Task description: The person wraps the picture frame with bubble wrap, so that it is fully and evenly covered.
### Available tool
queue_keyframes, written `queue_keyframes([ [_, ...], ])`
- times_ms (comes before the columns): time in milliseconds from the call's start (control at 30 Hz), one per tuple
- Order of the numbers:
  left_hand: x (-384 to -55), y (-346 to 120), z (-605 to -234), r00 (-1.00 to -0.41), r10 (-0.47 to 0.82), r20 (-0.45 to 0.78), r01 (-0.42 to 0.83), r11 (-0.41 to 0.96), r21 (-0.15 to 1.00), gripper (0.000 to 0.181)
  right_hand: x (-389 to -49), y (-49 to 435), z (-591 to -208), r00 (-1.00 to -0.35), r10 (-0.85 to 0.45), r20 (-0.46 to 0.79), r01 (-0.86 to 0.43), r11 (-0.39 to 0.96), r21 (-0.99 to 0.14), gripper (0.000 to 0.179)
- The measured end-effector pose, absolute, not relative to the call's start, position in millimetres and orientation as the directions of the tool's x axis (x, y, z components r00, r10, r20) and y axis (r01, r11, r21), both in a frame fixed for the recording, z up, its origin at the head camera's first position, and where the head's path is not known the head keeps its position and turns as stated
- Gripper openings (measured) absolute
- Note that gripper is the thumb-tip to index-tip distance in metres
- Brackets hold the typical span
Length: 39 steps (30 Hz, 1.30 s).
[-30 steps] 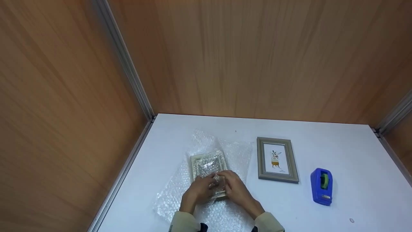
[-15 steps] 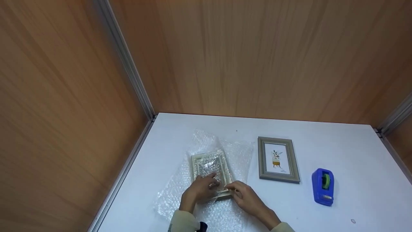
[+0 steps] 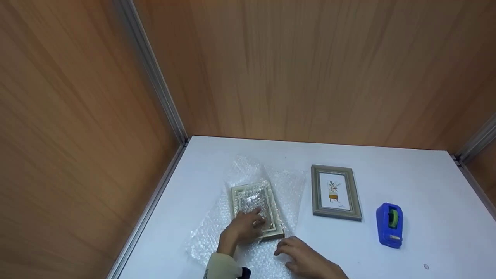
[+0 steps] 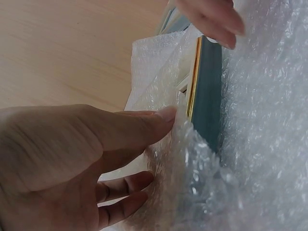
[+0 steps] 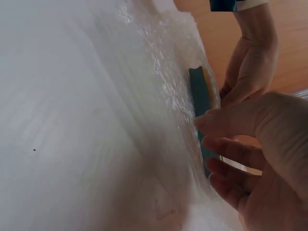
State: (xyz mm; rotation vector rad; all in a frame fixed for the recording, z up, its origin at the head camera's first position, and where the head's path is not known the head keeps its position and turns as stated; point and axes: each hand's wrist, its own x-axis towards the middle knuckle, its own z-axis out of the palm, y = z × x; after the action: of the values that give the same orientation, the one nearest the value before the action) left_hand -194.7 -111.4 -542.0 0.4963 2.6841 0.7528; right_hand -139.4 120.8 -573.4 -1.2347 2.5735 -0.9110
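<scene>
A picture frame with a pale rim lies slightly turned on a spread sheet of bubble wrap, and part of the wrap is folded over its face. My left hand rests on the wrapped face, the thumb pressing wrap near the frame's lower edge in the left wrist view. That lower edge is bare there, dark teal with a gold line. Just below the frame's lower right corner, my right hand hovers over the wrap with loosely bent fingers and nothing in them.
A second, grey-green picture frame with a plant print lies to the right. Further right stands a blue tape dispenser with green tape. Wooden panels wall the white table at the back and sides.
My right hand has moved from the frame's face down past its lower right corner, leaving that corner in view. The left hand has stayed in place on the wrap.
</scene>
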Motion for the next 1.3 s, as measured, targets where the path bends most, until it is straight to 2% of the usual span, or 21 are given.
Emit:
queue_keyframes([
  [200,-194.0,-111.3,-541.7,-0.897,0.397,-0.193,0.232,0.796,0.559,0.035,-131.0,124.4,-575.0,-0.563,-0.808,0.174,-0.763,0.428,-0.484,0.052],
  [300,-193.4,-111.2,-542.2,-0.898,0.399,-0.187,0.236,0.793,0.563,0.035,-128.3,126.0,-573.9,-0.571,-0.810,0.131,-0.749,0.449,-0.487,0.051],
  [433,-193.4,-110.9,-543.5,-0.896,0.405,-0.182,0.247,0.795,0.554,0.036,-125.6,128.0,-571.4,-0.602,-0.795,0.072,-0.703,0.486,-0.519,0.061],
  [633,-195.9,-112.5,-541.8,-0.878,0.438,-0.196,0.281,0.801,0.528,0.038,-122.4,129.9,-568.1,-0.601,-0.799,0.022,-0.693,0.507,-0.513,0.064],
  [767,-198.2,-114.7,-540.3,-0.856,0.469,-0.216,0.312,0.803,0.508,0.039,-124.2,131.1,-568.4,-0.591,-0.806,0.021,-0.690,0.491,-0.532,0.056],
  [900,-198.6,-115.9,-537.3,-0.850,0.457,-0.263,0.277,0.811,0.515,0.042,-127.2,131.8,-566.9,-0.595,-0.804,0.004,-0.645,0.474,-0.599,0.040],
  [1000,-199.0,-116.6,-535.6,-0.847,0.452,-0.279,0.260,0.810,0.525,0.042,-129.6,130.9,-567.7,-0.600,-0.800,0.017,-0.644,0.470,-0.604,0.029],
  [1133,-200.1,-117.2,-535.3,-0.842,0.457,-0.287,0.254,0.806,0.535,0.043,-132.0,129.7,-571.0,-0.577,-0.813,0.080,-0.703,0.445,-0.554,0.021],
  [1300,-203.3,-118.2,-533.5,-0.823,0.460,-0.333,0.246,0.817,0.521,0.045,-133.5,128.9,-573.8,-0.545,-0.823,0.160,-0.733,0.375,-0.568,0.013],
])
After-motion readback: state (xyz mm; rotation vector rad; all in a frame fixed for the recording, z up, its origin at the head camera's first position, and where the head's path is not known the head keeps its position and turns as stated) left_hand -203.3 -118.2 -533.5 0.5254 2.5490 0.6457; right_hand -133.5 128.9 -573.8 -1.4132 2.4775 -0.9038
